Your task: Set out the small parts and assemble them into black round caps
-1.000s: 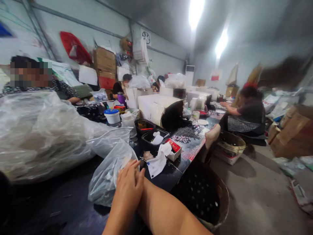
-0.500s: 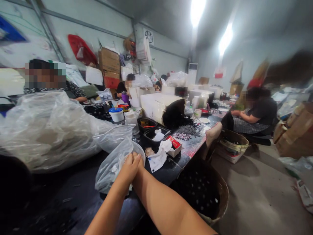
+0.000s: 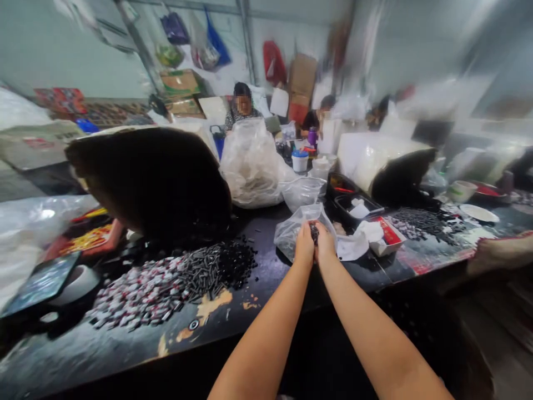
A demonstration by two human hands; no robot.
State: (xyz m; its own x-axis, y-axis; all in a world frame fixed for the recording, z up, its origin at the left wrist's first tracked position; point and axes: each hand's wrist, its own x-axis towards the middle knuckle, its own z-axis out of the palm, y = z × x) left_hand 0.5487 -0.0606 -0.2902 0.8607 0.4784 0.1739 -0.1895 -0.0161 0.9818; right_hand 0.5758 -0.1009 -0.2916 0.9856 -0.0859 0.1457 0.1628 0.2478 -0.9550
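Observation:
My left hand (image 3: 305, 247) and my right hand (image 3: 324, 244) are pressed together at the mouth of a small clear plastic bag (image 3: 291, 230) on the black worktable (image 3: 266, 283). Between them they cup a clump of small dark pieces (image 3: 314, 231). To the left, a heap of small dark and pale cylindrical pieces (image 3: 175, 280) spreads over the table, spilling from a large tipped sack with a dark opening (image 3: 154, 178).
A big crumpled clear bag (image 3: 252, 166) lies behind my hands. Black trays (image 3: 352, 203), white cloth (image 3: 356, 241), a red-and-white box (image 3: 387, 236) and another pile of pieces (image 3: 420, 222) lie to the right. People sit at the far side of the table (image 3: 242, 105).
The view has swung left, revealing the heap and tipped sack. My hands have moved from resting on the bag to cupping dark pieces together at its mouth.

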